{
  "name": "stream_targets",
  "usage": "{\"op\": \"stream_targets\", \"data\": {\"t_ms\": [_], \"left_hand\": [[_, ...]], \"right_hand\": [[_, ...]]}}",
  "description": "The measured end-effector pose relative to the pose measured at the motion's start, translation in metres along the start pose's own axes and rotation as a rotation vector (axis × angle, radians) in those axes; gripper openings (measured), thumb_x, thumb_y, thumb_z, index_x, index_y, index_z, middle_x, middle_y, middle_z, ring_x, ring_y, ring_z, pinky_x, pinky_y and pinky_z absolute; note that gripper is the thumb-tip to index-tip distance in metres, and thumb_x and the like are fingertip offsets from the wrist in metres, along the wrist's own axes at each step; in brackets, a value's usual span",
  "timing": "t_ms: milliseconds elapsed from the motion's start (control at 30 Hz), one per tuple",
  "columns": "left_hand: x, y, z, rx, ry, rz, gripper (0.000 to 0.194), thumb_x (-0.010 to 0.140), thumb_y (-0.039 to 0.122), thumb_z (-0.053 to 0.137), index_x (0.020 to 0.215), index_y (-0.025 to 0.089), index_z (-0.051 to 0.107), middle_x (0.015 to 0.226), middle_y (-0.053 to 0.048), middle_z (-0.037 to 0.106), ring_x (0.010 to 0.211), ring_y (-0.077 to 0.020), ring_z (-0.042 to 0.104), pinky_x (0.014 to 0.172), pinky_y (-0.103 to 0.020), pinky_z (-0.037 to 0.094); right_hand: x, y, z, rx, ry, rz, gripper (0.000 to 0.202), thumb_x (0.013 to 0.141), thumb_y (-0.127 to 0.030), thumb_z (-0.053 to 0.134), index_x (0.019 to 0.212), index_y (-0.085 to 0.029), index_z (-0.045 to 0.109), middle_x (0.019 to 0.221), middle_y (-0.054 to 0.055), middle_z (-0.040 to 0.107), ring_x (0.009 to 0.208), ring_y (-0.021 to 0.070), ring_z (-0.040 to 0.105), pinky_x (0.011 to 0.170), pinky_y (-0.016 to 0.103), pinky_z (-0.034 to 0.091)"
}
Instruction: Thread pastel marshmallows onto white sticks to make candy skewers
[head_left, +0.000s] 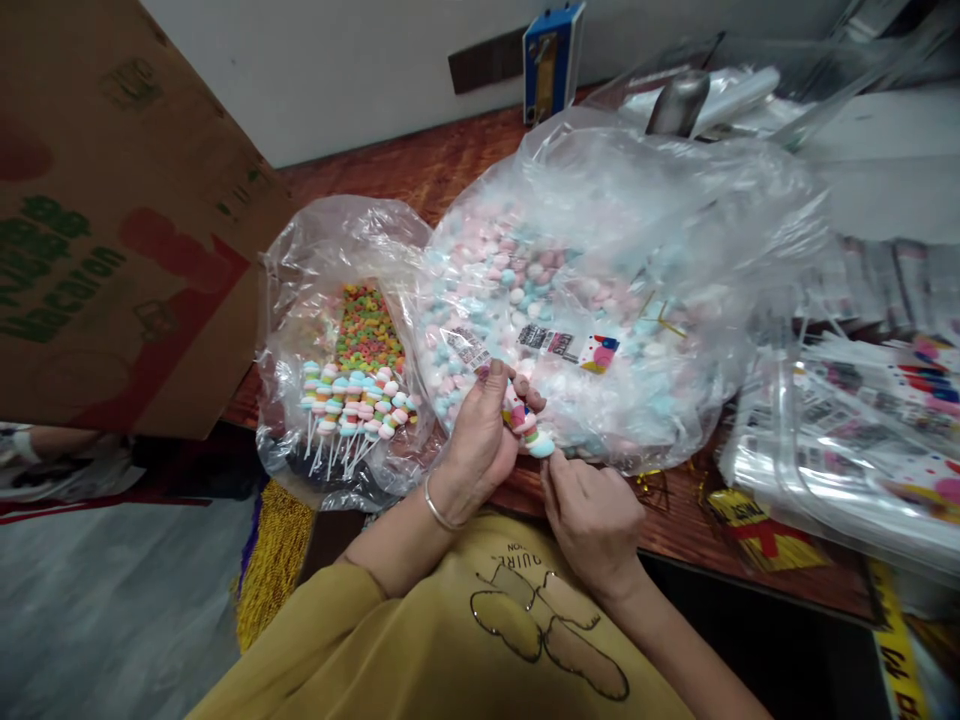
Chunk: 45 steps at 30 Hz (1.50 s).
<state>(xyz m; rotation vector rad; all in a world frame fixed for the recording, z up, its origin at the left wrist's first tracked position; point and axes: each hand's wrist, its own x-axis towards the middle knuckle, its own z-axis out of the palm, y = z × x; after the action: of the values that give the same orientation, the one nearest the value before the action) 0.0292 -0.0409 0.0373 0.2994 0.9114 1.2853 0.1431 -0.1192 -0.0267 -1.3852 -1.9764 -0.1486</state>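
Note:
My left hand [484,425] is closed round a marshmallow stick [536,440], whose candies are stacked in pink, yellow, green and blue. A small printed wrapper [514,405] lies over the candies' upper part. Just below the blue end candy, my right hand [592,510] is closed in a pinch; the stick itself is hidden by the fingers. Beyond both hands spreads a big clear bag [630,200] of loose pastel marshmallows. More printed wrappers [562,345] lie on top of it. To the left, several finished marshmallow sticks [352,405] rest on another clear bag [352,225], near colourful ring candies [369,330].
A large cardboard box [112,230] stands at left. Stacked printed wrappers [847,430] cover the table's right side, with a packet of gold twist ties [765,530] at its front edge. A blue device [551,65] stands at the back of the wooden table [397,160].

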Motion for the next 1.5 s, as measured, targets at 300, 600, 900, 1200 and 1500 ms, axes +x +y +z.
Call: {"op": "stream_targets", "data": {"t_ms": [300, 600, 900, 1200, 1500], "left_hand": [[0.002, 0.0, -0.009, 0.028, -0.059, -0.056, 0.043, 0.076, 0.05, 0.082, 0.091, 0.019, 0.056, 0.074, 0.004, 0.054, 0.061, -0.0074, 0.056, 0.057, -0.019, 0.046], [0.001, 0.007, -0.022, 0.108, -0.085, -0.186, 0.044, 0.074, 0.049, 0.083, 0.089, 0.017, 0.057, 0.071, 0.004, 0.054, 0.057, -0.0091, 0.055, 0.046, -0.018, 0.041], [-0.001, 0.01, -0.016, 0.034, -0.079, -0.274, 0.031, 0.086, 0.042, 0.074, 0.087, 0.016, 0.057, 0.068, 0.003, 0.055, 0.061, -0.0104, 0.058, 0.079, -0.037, 0.06], [-0.012, 0.003, -0.017, 0.071, -0.136, -0.276, 0.04, 0.08, 0.05, 0.077, 0.09, 0.017, 0.057, 0.068, 0.003, 0.054, 0.063, -0.0115, 0.06, 0.065, -0.025, 0.055], [-0.02, 0.003, -0.028, 0.11, -0.186, -0.244, 0.035, 0.08, 0.039, 0.077, 0.1, 0.015, 0.063, 0.079, -0.002, 0.062, 0.07, -0.0123, 0.062, 0.064, -0.022, 0.047]], "right_hand": [[0.009, 0.005, -0.021, 0.637, -0.143, 0.358, 0.016, 0.101, -0.029, 0.055, 0.097, -0.019, 0.067, 0.085, 0.003, 0.07, 0.076, 0.016, 0.065, 0.072, 0.026, 0.047], [0.017, 0.001, -0.027, 0.771, -0.232, 0.401, 0.015, 0.098, -0.029, 0.059, 0.109, -0.021, 0.066, 0.089, 0.003, 0.07, 0.076, 0.0159, 0.067, 0.07, 0.026, 0.055], [0.011, -0.012, -0.01, 0.599, -0.051, 0.108, 0.034, 0.097, -0.016, 0.056, 0.13, -0.021, 0.065, 0.11, 0.011, 0.074, 0.1, 0.0215, 0.072, 0.089, 0.034, 0.059], [0.008, -0.008, -0.007, 0.451, -0.07, 0.021, 0.042, 0.098, -0.015, 0.054, 0.141, -0.016, 0.057, 0.11, 0.014, 0.074, 0.103, 0.0243, 0.072, 0.089, 0.036, 0.059], [-0.005, -0.006, -0.004, 0.525, -0.145, 0.096, 0.059, 0.1, -0.019, 0.052, 0.157, -0.021, 0.037, 0.139, 0.018, 0.062, 0.133, 0.0292, 0.058, 0.103, 0.041, 0.056]]}}
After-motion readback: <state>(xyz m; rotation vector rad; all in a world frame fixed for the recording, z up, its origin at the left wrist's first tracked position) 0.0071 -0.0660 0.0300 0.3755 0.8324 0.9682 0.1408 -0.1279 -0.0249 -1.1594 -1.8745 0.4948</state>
